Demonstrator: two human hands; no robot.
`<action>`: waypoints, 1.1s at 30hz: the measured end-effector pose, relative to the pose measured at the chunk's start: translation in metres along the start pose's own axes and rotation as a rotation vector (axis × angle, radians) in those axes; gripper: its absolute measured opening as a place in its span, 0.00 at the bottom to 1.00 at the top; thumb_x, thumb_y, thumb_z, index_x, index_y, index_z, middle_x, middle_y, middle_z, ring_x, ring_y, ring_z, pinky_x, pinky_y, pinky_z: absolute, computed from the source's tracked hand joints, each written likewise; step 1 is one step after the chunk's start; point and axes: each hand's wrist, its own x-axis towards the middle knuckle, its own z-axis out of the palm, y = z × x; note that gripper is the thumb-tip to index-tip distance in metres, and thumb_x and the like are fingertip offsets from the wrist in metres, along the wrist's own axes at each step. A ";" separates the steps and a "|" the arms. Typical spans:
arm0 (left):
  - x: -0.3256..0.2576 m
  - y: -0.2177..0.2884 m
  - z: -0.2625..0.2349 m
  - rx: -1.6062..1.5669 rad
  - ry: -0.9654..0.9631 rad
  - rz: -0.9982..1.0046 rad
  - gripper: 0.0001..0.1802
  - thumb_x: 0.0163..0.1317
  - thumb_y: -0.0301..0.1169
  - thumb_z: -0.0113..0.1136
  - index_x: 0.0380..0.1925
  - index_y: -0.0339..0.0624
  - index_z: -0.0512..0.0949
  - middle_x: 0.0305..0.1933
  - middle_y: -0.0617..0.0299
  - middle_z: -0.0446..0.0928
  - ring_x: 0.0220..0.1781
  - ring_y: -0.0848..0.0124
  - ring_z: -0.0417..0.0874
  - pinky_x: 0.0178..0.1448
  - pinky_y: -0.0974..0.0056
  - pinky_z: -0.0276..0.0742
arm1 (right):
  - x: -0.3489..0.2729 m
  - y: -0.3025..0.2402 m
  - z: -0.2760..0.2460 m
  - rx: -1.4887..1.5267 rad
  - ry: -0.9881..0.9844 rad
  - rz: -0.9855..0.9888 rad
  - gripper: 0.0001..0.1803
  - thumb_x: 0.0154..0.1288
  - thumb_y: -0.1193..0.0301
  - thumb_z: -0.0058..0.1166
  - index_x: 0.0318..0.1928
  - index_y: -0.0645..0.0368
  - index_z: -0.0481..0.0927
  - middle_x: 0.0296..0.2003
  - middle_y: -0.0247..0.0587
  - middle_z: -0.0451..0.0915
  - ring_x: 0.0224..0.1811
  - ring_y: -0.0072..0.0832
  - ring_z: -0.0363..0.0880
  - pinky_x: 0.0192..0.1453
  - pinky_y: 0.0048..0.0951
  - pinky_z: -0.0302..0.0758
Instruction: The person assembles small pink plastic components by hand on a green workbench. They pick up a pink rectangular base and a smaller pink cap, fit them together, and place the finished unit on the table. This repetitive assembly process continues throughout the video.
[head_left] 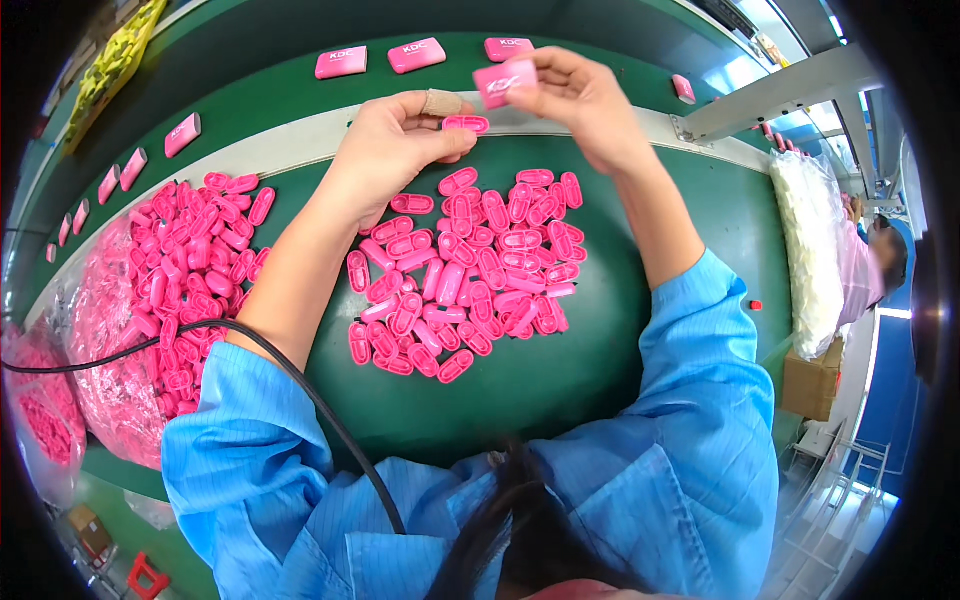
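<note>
My left hand (385, 145), a tan bandage on one finger, pinches a small pink oval plastic shell (466, 124) with its hollow side showing. Just right of it, my right hand (588, 105) grips a pink rectangular case (505, 83) with white lettering on its face. Both hands are over the pale rail (640, 122) at the table's far edge. Nearer me, a loose pile of matching pink oval shells (460, 262) lies on the green tabletop (590, 370), some hollow side up, others turned over.
A larger heap of pink shells (200, 250) spills from a clear plastic bag (110, 330) on the left. Beyond the rail, several pink cases (417, 55) sit along a green belt (260, 85). A black cable (300, 385) crosses my left arm. Another person (865, 265) is at far right.
</note>
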 end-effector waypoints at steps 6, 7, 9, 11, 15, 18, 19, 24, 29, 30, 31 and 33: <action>0.002 0.000 0.000 -0.024 0.101 0.015 0.15 0.53 0.27 0.62 0.41 0.35 0.75 0.32 0.62 0.78 0.32 0.79 0.77 0.40 0.76 0.73 | -0.010 0.009 0.012 0.065 0.039 0.042 0.18 0.55 0.74 0.58 0.46 0.68 0.72 0.37 0.40 0.79 0.37 0.20 0.77 0.35 0.20 0.73; 0.002 0.000 0.000 -0.032 0.126 0.021 0.15 0.53 0.28 0.63 0.40 0.35 0.75 0.32 0.62 0.78 0.32 0.79 0.77 0.39 0.76 0.73 | -0.010 0.009 0.013 0.083 0.062 0.031 0.18 0.55 0.74 0.58 0.45 0.68 0.72 0.37 0.40 0.79 0.37 0.20 0.77 0.35 0.20 0.73; 0.002 0.001 -0.004 -0.020 0.155 0.030 0.14 0.53 0.29 0.63 0.39 0.35 0.76 0.31 0.63 0.78 0.32 0.80 0.77 0.39 0.76 0.73 | -0.012 0.007 0.015 0.082 0.082 0.005 0.17 0.56 0.74 0.58 0.45 0.68 0.72 0.37 0.39 0.79 0.36 0.20 0.78 0.35 0.20 0.74; 0.003 0.004 -0.005 -0.003 0.142 0.014 0.14 0.53 0.29 0.63 0.39 0.36 0.76 0.31 0.63 0.77 0.31 0.80 0.76 0.38 0.77 0.73 | -0.012 0.005 0.017 0.045 0.077 -0.022 0.17 0.56 0.74 0.57 0.45 0.68 0.72 0.37 0.39 0.78 0.36 0.20 0.78 0.36 0.20 0.75; 0.004 0.000 -0.006 -0.048 0.125 0.023 0.14 0.53 0.29 0.63 0.39 0.36 0.76 0.32 0.64 0.77 0.30 0.80 0.76 0.38 0.77 0.73 | -0.015 0.012 0.021 0.078 0.033 -0.003 0.16 0.56 0.75 0.57 0.45 0.68 0.72 0.36 0.41 0.78 0.36 0.21 0.78 0.38 0.20 0.76; 0.003 0.000 -0.007 -0.021 0.143 0.057 0.14 0.53 0.28 0.63 0.40 0.36 0.76 0.32 0.65 0.77 0.31 0.80 0.76 0.38 0.77 0.73 | -0.016 0.008 0.022 0.176 0.015 0.050 0.16 0.57 0.75 0.56 0.45 0.68 0.72 0.36 0.42 0.79 0.36 0.22 0.78 0.40 0.20 0.76; 0.003 -0.002 -0.008 0.029 0.147 0.073 0.15 0.53 0.27 0.62 0.41 0.36 0.75 0.34 0.63 0.78 0.33 0.78 0.78 0.40 0.75 0.74 | -0.016 0.009 0.021 0.216 0.000 0.069 0.16 0.57 0.75 0.56 0.45 0.68 0.72 0.36 0.42 0.79 0.36 0.23 0.79 0.40 0.20 0.76; 0.002 -0.002 -0.001 0.055 0.161 0.118 0.19 0.52 0.27 0.64 0.42 0.27 0.73 0.37 0.54 0.79 0.36 0.74 0.80 0.40 0.74 0.77 | -0.016 0.009 0.020 0.265 -0.053 0.140 0.15 0.57 0.75 0.55 0.45 0.69 0.72 0.37 0.44 0.79 0.37 0.24 0.79 0.44 0.20 0.76; 0.003 -0.003 -0.001 0.138 0.154 0.185 0.22 0.52 0.26 0.63 0.46 0.27 0.73 0.39 0.51 0.79 0.41 0.72 0.80 0.46 0.71 0.76 | -0.017 0.008 0.021 0.167 -0.037 0.068 0.16 0.59 0.75 0.54 0.47 0.68 0.72 0.39 0.43 0.78 0.38 0.25 0.79 0.44 0.21 0.76; 0.002 -0.002 0.000 0.183 0.162 0.221 0.21 0.52 0.26 0.63 0.46 0.26 0.73 0.38 0.50 0.79 0.40 0.72 0.80 0.46 0.72 0.76 | -0.017 0.007 0.020 0.186 -0.049 0.077 0.16 0.59 0.75 0.53 0.47 0.68 0.72 0.39 0.43 0.78 0.37 0.24 0.79 0.44 0.22 0.76; 0.002 -0.002 0.001 0.228 0.169 0.256 0.21 0.51 0.26 0.63 0.45 0.26 0.73 0.38 0.50 0.79 0.40 0.72 0.80 0.46 0.72 0.76 | -0.016 0.007 0.019 0.206 -0.060 0.086 0.16 0.59 0.75 0.53 0.47 0.68 0.72 0.39 0.43 0.78 0.37 0.24 0.78 0.44 0.22 0.76; 0.000 -0.003 0.002 0.302 0.184 0.302 0.21 0.52 0.26 0.63 0.45 0.26 0.73 0.39 0.52 0.79 0.40 0.72 0.80 0.47 0.72 0.76 | -0.016 0.007 0.018 0.202 -0.078 0.087 0.16 0.59 0.76 0.53 0.47 0.68 0.72 0.39 0.43 0.78 0.37 0.24 0.78 0.45 0.22 0.76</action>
